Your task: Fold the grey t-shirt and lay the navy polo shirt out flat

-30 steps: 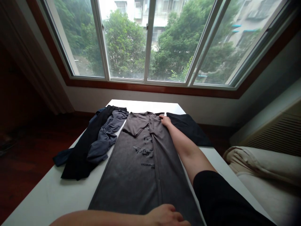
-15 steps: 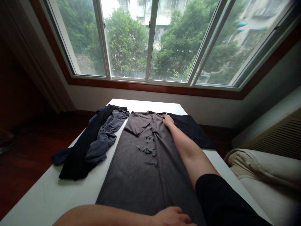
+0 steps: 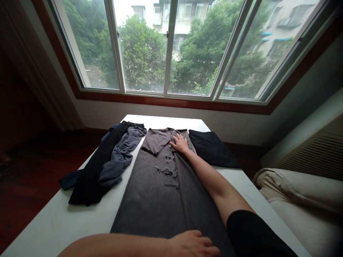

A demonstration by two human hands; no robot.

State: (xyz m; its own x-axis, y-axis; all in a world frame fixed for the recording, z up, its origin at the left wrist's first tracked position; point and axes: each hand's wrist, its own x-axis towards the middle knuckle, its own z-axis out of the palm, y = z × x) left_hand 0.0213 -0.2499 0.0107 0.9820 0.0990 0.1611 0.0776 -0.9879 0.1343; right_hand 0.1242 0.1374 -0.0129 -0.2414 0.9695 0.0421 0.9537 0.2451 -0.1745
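Note:
A dark grey T-shirt (image 3: 150, 200) with black printing lies lengthwise on the white table, its right side folded inward over the front. One short sleeve (image 3: 156, 139) shows at the upper left, folded over the body. My right hand (image 3: 180, 143) lies flat near the collar end, fingers spread on the cloth. At the bottom edge of the view, my left hand (image 3: 193, 244) rests over the near part of the shirt. Its fingers point right and look laid on the fabric, with their tips partly cut off by the frame.
Left of the shirt lies a loose pile of black and grey-blue clothes (image 3: 107, 160). A folded black garment (image 3: 213, 148) sits to the right. Beyond the white table (image 3: 50, 217) is a window wall. Beige bedding (image 3: 302, 192) stands off the right edge.
My right hand has moved left from the shirt's upper right edge onto its middle near the collar, and its fingers have spread. My left hand has shifted only slightly.

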